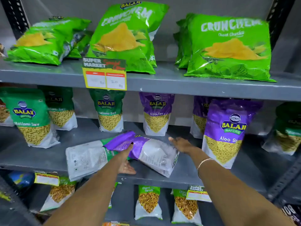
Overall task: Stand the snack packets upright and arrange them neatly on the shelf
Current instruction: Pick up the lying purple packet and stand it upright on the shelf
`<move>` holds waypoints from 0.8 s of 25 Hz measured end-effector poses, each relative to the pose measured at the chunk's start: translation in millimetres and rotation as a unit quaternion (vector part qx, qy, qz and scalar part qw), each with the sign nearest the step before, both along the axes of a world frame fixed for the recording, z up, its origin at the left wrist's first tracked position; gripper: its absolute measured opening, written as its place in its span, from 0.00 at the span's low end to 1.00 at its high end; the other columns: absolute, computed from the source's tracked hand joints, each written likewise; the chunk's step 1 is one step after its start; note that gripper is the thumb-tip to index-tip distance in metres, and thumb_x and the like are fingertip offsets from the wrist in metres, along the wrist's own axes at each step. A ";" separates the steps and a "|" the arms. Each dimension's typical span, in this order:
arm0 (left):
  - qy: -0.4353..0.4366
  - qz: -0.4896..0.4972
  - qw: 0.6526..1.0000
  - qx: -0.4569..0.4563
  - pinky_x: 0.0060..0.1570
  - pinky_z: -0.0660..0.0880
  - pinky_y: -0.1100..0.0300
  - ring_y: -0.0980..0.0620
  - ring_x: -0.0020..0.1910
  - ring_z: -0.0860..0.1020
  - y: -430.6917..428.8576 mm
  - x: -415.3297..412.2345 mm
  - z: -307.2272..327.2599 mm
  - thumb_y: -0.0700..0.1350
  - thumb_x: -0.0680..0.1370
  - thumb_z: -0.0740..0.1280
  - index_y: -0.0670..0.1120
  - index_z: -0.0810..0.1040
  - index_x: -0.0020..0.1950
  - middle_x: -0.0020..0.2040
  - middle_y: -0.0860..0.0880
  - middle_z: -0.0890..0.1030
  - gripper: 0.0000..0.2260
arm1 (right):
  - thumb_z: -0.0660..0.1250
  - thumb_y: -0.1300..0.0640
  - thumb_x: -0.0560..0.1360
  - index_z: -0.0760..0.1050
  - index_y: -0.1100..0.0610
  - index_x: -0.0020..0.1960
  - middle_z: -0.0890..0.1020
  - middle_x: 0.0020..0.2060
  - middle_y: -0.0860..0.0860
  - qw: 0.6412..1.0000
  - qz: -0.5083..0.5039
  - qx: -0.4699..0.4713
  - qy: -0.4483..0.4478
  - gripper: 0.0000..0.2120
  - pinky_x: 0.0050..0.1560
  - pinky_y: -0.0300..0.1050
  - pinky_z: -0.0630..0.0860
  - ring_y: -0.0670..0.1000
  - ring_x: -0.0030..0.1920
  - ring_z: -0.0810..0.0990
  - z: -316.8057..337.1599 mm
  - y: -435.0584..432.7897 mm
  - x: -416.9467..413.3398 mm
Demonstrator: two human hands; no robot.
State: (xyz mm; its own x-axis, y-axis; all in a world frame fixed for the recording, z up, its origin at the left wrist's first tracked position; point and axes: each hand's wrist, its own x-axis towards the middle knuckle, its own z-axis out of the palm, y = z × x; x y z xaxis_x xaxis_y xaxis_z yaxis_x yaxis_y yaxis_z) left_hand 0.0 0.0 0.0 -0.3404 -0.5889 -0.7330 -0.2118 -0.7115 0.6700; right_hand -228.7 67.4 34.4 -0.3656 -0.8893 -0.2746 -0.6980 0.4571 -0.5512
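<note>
On the middle shelf (40, 159) two packets lie flat with their backs up. The purple Aloo Sev packet (151, 152) rests across a green Ratlami Sev packet (84, 159). My left hand (126, 159) grips the purple packet near its top, thumb on top and fingers underneath. My right hand (180, 144) hovers open just behind that packet's right end, fingers spread, holding nothing. Upright on the same shelf stand green Ratlami Sev packets (31, 121) at the left and purple Aloo Sev packets (228, 132) at the right.
The top shelf (162, 82) carries green Crunchem bags (228, 46), the left ones lying down. A yellow price tag (105, 75) hangs from its edge. The lower shelf holds Chana Jor Garam packets (149, 203). A dark slotted upright (283, 180) stands at the right.
</note>
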 end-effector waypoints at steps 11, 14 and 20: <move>0.073 0.080 0.994 -0.015 0.69 0.59 0.35 0.38 0.66 0.71 1.2 -30.7 7.9 0.48 0.73 0.68 0.40 0.72 0.49 0.42 0.39 0.77 0.13 | 0.71 0.48 0.69 0.76 0.56 0.45 0.71 0.41 0.52 0.975 0.077 0.123 -0.166 0.13 0.31 0.39 0.74 0.47 0.38 0.71 -15.2 -13.0 -35.1; 0.055 0.007 0.996 -0.066 0.69 0.59 0.36 0.41 0.63 0.72 -13.1 -28.9 25.0 0.51 0.73 0.69 0.44 0.73 0.56 0.50 0.41 0.79 0.16 | 0.74 0.51 0.67 0.74 0.59 0.47 0.71 0.38 0.53 0.977 0.078 0.105 -0.171 0.16 0.32 0.41 0.69 0.48 0.38 0.70 -5.5 -7.3 -32.0; 0.030 -0.041 0.962 -0.268 0.55 0.68 0.55 0.49 0.57 0.74 -44.7 -46.8 45.3 0.45 0.69 0.74 0.44 0.75 0.61 0.56 0.48 0.78 0.22 | 0.78 0.61 0.61 0.68 0.55 0.38 0.77 0.41 0.53 0.982 -0.016 -0.095 -0.162 0.18 0.46 0.51 0.78 0.50 0.43 0.75 -31.2 -15.9 -14.9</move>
